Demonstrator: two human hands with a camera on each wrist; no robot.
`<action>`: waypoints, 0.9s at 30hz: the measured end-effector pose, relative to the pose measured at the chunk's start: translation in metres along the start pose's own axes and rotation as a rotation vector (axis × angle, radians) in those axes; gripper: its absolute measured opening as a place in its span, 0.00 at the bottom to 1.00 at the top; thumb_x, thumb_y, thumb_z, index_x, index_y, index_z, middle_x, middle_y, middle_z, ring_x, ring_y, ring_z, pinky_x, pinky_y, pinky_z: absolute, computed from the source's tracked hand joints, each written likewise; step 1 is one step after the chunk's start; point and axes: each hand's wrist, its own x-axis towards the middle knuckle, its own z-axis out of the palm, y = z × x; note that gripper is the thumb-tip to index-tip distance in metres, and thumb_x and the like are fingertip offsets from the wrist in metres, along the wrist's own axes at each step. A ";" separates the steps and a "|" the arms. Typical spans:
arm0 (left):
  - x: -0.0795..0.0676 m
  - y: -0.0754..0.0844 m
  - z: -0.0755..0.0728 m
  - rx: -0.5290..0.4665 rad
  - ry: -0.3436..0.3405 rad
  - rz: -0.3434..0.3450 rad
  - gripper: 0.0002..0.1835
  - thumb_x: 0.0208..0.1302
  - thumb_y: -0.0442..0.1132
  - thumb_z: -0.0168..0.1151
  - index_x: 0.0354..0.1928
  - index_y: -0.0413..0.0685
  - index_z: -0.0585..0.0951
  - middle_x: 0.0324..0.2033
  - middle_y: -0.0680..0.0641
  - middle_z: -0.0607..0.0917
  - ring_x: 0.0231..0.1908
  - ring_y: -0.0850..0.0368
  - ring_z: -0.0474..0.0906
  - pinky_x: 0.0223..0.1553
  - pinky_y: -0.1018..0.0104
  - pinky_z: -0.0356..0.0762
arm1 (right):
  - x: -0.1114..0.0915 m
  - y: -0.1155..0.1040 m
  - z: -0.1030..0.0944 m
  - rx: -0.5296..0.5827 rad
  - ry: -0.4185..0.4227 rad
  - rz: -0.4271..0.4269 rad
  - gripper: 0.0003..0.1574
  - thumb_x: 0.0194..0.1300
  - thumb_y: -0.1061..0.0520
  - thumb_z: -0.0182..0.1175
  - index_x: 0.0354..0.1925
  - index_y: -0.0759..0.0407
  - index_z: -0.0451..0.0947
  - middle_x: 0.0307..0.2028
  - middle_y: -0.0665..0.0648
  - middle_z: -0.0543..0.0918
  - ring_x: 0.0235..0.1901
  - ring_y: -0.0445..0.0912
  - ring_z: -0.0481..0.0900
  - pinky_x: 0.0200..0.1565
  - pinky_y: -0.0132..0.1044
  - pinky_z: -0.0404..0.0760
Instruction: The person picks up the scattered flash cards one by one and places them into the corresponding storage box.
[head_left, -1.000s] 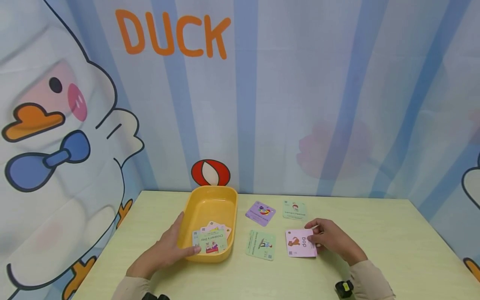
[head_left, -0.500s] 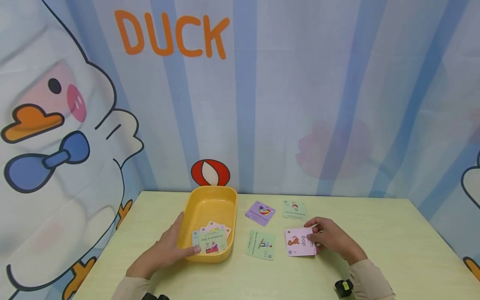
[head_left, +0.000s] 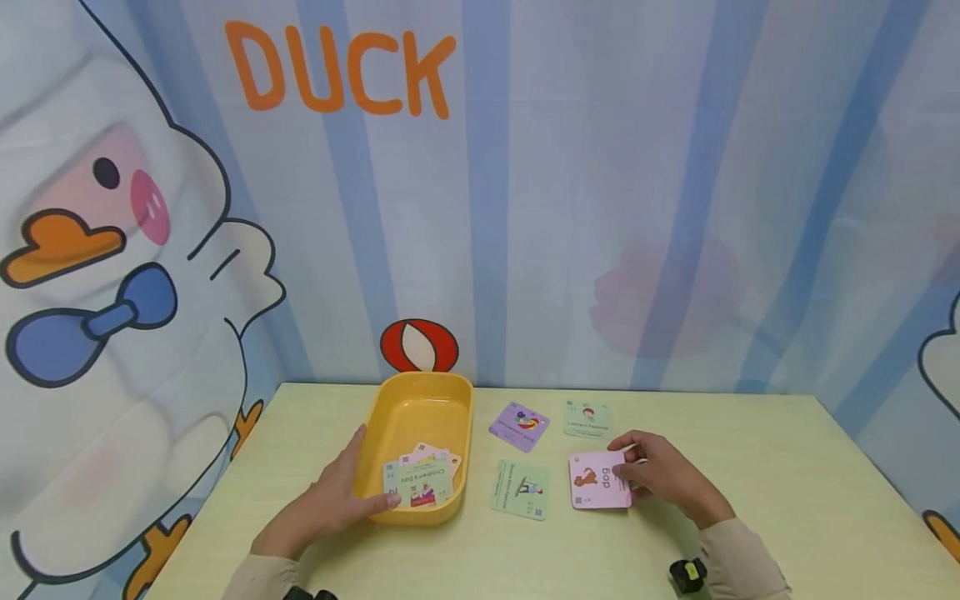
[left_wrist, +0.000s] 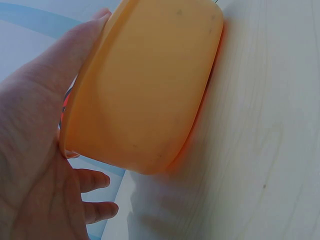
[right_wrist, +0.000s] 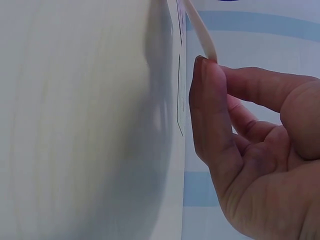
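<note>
A: How far is the work, in your opinion?

B: I judge it is somewhere in the middle. The right hand (head_left: 660, 475) pinches the pink card (head_left: 590, 481) by its edge, and in the right wrist view this edge stands raised above the surface (head_left: 570, 554). So this card, I think, is not yet settled.

A: And the left hand (head_left: 330, 504)?

B: It holds the yellow tray (head_left: 423, 417) at the near left corner, with the thumb over the rim. Inside, the Children's Day card (head_left: 425, 483) lies on top of several others.

A: What is left, then?

B: The cards are not all in one place, so I suppose the handling is only partly done. Three lie apart on the surface, right of the tray, and no hand touches them: the purple card (head_left: 519, 427), the Lantern Festival card (head_left: 588, 418) beside it, and the nearer green card (head_left: 520, 490).

A: Which writing can you read?

B: The pink card says "dog", next to a picture of a brown dog. "Children's Day" and "Lantern Festival" are readable too. The nearer green card seems to end with "Festival", but the rest is too small for me, as is the purple card's text. On the backdrop (head_left: 547, 208) stands "DUCK" in orange letters. I find no brand name.
</note>
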 end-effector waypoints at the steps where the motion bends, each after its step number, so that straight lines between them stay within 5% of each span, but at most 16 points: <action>1: 0.000 0.000 0.000 0.000 0.000 0.001 0.69 0.54 0.64 0.74 0.81 0.44 0.37 0.79 0.35 0.51 0.73 0.35 0.56 0.72 0.32 0.54 | 0.000 0.000 0.000 0.002 -0.001 -0.001 0.18 0.70 0.67 0.60 0.56 0.67 0.74 0.37 0.60 0.73 0.34 0.50 0.78 0.33 0.42 0.83; 27: 0.002 -0.003 0.000 0.013 0.006 0.020 0.69 0.54 0.64 0.74 0.81 0.44 0.38 0.79 0.35 0.52 0.73 0.36 0.56 0.71 0.31 0.56 | 0.001 -0.009 -0.001 0.046 0.056 -0.071 0.20 0.69 0.65 0.62 0.58 0.65 0.73 0.41 0.60 0.71 0.38 0.50 0.78 0.35 0.44 0.88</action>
